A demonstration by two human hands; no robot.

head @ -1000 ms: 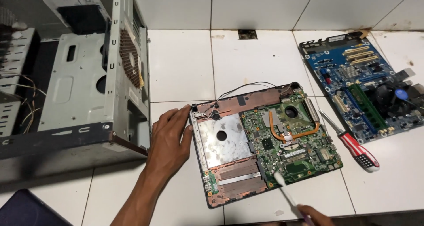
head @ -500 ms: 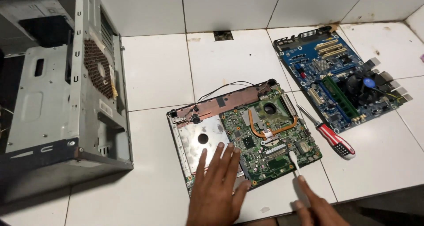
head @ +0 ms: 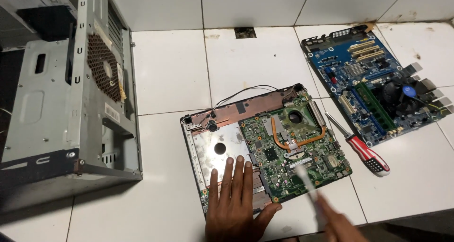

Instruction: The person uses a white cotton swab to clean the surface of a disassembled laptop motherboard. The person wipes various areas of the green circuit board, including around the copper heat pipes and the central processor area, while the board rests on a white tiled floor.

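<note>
An opened laptop base (head: 227, 119) lies on the white tiled surface, its green circuit board (head: 293, 142) with a copper heat pipe exposed. My left hand (head: 236, 202) lies flat, fingers spread, on the near left part of the base. My right hand (head: 338, 223), blurred at the bottom edge, grips a thin white tool (head: 306, 180) whose tip rests over the near part of the green board.
A grey desktop computer case (head: 71, 95) stands at the left. A blue desktop motherboard (head: 373, 81) lies at the right. A screwdriver with a red and white handle (head: 364, 152) lies between the laptop and the blue board. The tiled surface's edge runs at the bottom right.
My left hand moved from the laptop's left edge to lie flat on its near part. My right hand with the white tool came up over the green board. The view shifted left.
</note>
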